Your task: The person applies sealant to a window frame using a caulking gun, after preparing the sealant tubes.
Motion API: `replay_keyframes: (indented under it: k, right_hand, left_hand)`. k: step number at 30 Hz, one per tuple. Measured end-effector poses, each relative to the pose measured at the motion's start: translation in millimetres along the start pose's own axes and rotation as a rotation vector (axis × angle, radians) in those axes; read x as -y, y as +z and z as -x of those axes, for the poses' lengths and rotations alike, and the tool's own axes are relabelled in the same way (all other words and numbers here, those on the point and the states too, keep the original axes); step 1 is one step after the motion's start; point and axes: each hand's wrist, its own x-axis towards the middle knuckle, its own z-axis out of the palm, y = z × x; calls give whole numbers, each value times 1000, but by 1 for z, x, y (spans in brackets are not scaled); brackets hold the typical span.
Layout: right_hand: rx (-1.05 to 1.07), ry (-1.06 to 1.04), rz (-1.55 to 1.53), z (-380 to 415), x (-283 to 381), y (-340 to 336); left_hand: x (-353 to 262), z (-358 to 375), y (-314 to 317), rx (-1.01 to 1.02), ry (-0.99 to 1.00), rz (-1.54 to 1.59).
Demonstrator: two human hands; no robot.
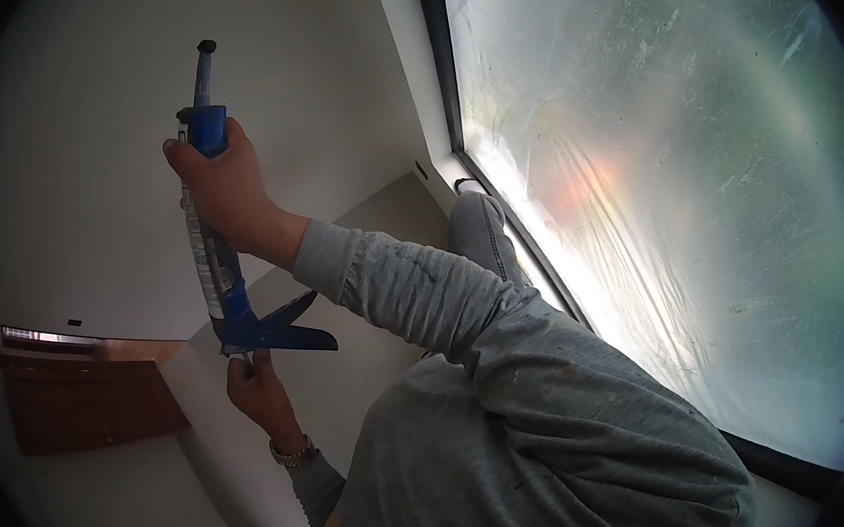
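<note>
A blue caulking gun points its nozzle toward the top of the head view, with a dark tip at the nozzle's end. My right hand is wrapped round the front of the gun and the labelled tube in it. The gun's blue handle and trigger stick out to the right, with no hand on them. At the rear end, my left hand, with a watch at the wrist, is closed on the gun's metal rod; most of the rod is hidden by the fingers.
A large window with a dark frame and wrinkled plastic sheeting stands at the right. Pale walls surround me. A reddish-brown door shows at lower left. My bent leg is near the window's lower edge.
</note>
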Motion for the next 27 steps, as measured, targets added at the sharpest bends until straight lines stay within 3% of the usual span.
replay_keyframes:
  k: [4,7,9,13,20,24,27]
  right_hand:
    - [10,-4,9,5,12,8]
    - [49,-47,94,2,-6,5]
    - [74,8,26,1,-4,0]
    - [77,69,19,4,4,-18]
    - [134,101,37,7,15,-6]
    - [158,87,87,4,10,-5]
    - [226,58,136,4,23,-2]
  left_hand:
    - [28,14,-6,71,-103,-53]
    - [38,25,4,88,-238,76]
    - [46,24,0,158,-63,173]
    - [22,21,8,146,-81,375]
    - [26,44,36,92,-48,127]
    - [44,48,31,234,-109,416]
    - [34,30,15,323,28,419]
